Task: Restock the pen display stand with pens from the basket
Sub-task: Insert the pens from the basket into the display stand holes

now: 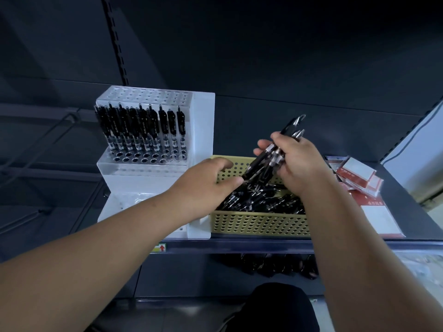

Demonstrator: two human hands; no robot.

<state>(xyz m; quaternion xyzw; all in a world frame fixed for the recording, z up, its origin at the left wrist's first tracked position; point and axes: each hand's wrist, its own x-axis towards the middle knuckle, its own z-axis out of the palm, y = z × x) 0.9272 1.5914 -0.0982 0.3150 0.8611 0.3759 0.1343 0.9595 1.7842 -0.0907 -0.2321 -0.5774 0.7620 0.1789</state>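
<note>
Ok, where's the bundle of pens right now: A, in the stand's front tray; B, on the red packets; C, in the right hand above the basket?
C: the right hand grips the bundle of pens above the yellow basket, and the left hand pinches the end of one pen.

Single view from a head-worn wide-angle camera, facing forward and down, within arm's reach of a dark shelf (239, 244), white pen display stand (203, 140) left of centre, yellow perforated basket (259, 224) at centre, straight lines bowed towards the frame edges
</note>
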